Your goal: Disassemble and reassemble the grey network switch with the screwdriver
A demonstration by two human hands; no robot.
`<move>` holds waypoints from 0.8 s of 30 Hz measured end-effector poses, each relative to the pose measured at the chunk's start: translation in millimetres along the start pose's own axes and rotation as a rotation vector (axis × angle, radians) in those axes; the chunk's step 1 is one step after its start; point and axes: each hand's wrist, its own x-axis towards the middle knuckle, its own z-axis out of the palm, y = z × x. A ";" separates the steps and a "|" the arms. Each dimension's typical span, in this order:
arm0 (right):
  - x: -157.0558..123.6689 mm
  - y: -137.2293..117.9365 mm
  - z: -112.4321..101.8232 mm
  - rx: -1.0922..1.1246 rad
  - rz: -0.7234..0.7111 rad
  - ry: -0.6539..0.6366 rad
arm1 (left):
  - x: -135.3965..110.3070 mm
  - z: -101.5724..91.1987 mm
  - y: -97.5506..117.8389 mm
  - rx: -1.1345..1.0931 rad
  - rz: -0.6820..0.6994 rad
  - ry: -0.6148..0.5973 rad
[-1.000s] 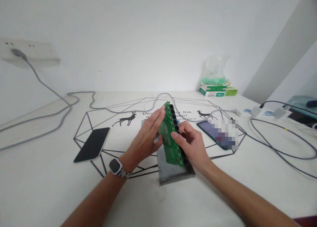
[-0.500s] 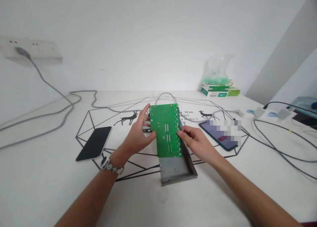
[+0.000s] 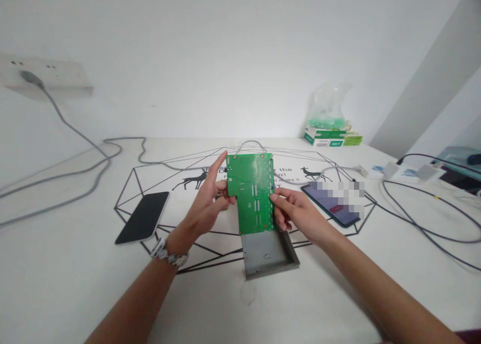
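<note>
A green circuit board is held up above the table, its flat solder side facing me. My left hand grips its left edge, the index finger stretched up beside the top corner. My right hand pinches the right edge, where a row of ports runs along the far side. Directly below the board a grey metal case tray lies open on the white table. A watch is on my left wrist.
A dark phone lies face down to the left; a second phone with a lit screen lies to the right. Grey cables trail from a wall socket strip. Green and white boxes and a plastic bag stand at the back; chargers and cables lie far right.
The board has been turned from edge-on to flat side facing me and lifted a little higher above the grey tray. Both hands kept hold of it.
</note>
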 end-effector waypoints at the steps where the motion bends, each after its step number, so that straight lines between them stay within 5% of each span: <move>1: 0.0 -0.5 0.2 0.011 -0.004 0.005 | 0.4 -0.4 -0.9 -0.052 -0.007 0.000; 11: 1.1 -0.1 0.9 0.059 -0.021 -0.001 | 2.8 3.0 -1.0 -0.262 -0.042 0.042; 19: -1.8 -7.0 -2.4 0.212 0.033 0.063 | 1.6 4.2 4.8 -0.194 -0.058 0.081; 24: -3.6 -4.4 1.4 0.085 -0.027 0.067 | 1.4 6.1 6.4 -0.219 -0.088 0.044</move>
